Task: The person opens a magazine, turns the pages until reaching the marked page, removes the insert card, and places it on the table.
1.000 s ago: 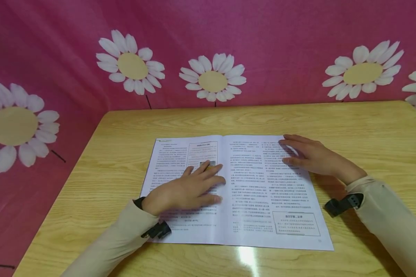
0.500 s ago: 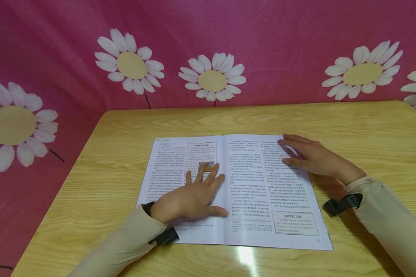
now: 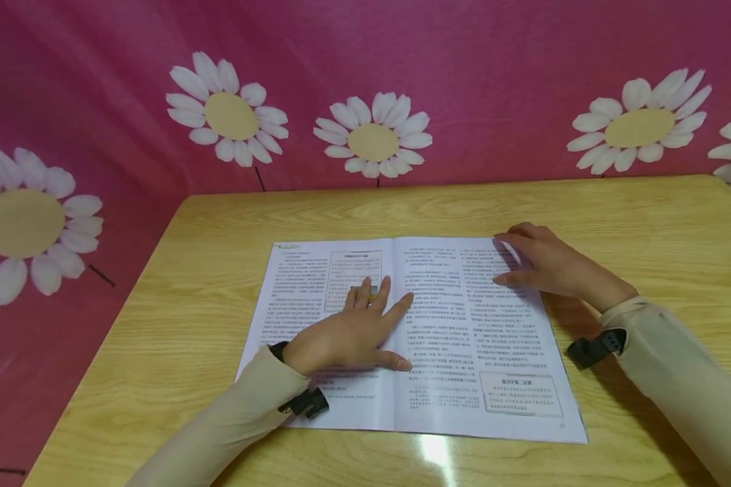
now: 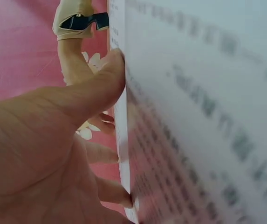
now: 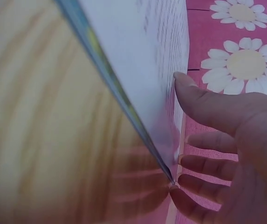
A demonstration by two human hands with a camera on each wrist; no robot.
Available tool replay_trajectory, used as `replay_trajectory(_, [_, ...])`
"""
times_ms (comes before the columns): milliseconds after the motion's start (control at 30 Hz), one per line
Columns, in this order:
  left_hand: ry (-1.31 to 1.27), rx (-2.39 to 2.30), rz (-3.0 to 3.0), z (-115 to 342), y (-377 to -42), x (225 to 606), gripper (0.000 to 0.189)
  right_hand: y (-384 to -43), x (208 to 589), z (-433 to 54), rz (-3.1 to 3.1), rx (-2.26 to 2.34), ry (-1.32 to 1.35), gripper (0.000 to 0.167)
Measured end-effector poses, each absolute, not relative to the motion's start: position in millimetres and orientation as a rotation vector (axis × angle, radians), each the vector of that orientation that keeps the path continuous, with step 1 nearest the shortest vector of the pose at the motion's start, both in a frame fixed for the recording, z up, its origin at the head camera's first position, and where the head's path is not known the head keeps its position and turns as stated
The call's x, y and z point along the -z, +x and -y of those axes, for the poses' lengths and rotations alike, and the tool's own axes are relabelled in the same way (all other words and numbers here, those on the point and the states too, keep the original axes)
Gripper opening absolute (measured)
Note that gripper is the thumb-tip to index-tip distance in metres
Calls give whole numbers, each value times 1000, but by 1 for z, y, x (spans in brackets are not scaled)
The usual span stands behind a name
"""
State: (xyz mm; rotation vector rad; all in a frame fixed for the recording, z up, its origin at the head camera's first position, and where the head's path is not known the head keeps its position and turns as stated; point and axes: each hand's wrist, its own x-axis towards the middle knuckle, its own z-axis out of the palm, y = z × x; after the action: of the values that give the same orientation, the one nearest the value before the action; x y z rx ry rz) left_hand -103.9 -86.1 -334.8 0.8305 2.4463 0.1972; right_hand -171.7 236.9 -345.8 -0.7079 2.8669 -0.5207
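An open magazine [image 3: 438, 338] with printed text lies flat on the wooden table. My left hand [image 3: 353, 335] spreads its fingers over the left page, fingertips around a small picture and the thumb reaching across the centre fold. In the left wrist view, the thumb and fingertips touch the paper. At the far right corner of the magazine is my right hand [image 3: 548, 264], its fingertips at the edge and its thumb on the right page. The right wrist view shows the thumb [image 5: 187, 84] against the page and the fingers loosely bent along the magazine's edge.
The wooden table [image 3: 158, 284] extends around the magazine on all sides. Behind it hangs a pink cloth [image 3: 475, 88] printed with large white daisies. Both wrists wear black straps with small devices below beige sleeves [image 3: 676, 358].
My left hand has slid right over the page, its thumb now past the fold. The right hand's fingers have lifted and bent slightly at the far corner. The magazine lies where it was.
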Motion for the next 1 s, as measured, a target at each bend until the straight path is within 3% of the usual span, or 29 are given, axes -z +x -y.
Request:
replay_trajectory(300, [823,-132,-2446,75,-141,312,87,-172,344,-238,-2922,522,-621,82])
replay_trajectory(633, [835,-273,-2520,57,-192,339,97,-172,348,-235,-2899,548,-518,84])
replay_trajectory(1000, [911,-368,-2537,68,-193,341,100,-174,345,-229,-2877,602,-439,86])
